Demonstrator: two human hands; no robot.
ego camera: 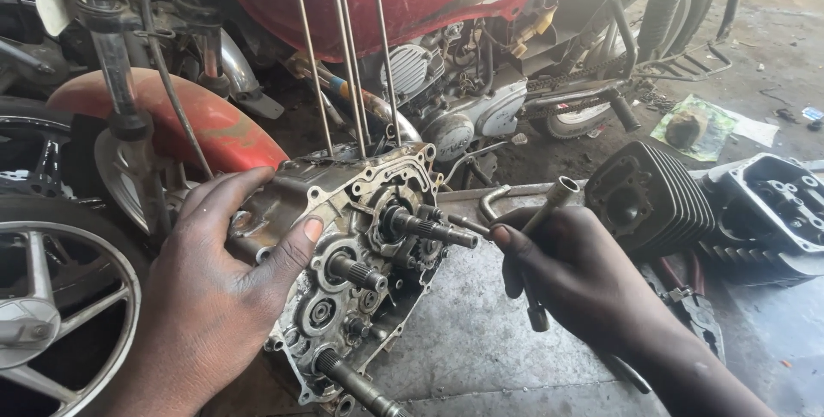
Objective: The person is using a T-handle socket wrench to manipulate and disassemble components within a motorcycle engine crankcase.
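an open grey metal engine crankcase with protruding shafts (360, 254) is steadied on its left edge by the left hand (215, 297). a long metal socket wrench (541, 245) is gripped in the right hand (575, 275), just beside the shafts. a black finned cylinder block (657, 198) is seen right of it, a red motorcycle (412, 5) behind.

Motorcycle repair workshop, floor-level work area. Evidence: red motorcycle (446, 5) parked at 12 o'clock, side covers off, engine exposed. Spoked-alloy wheel (60, 314) and red fender (197, 121) at 9 o'clock. Opened engine crankcase (360, 280) at centre, shafts and gears bare, long studs standing up. Finned cylinder block (661, 194) and cylinder head (772, 202) lying at 3 o'clock. Concrete floor (481, 348) stained and oily; dirt ground with litter at 2 o'clock.
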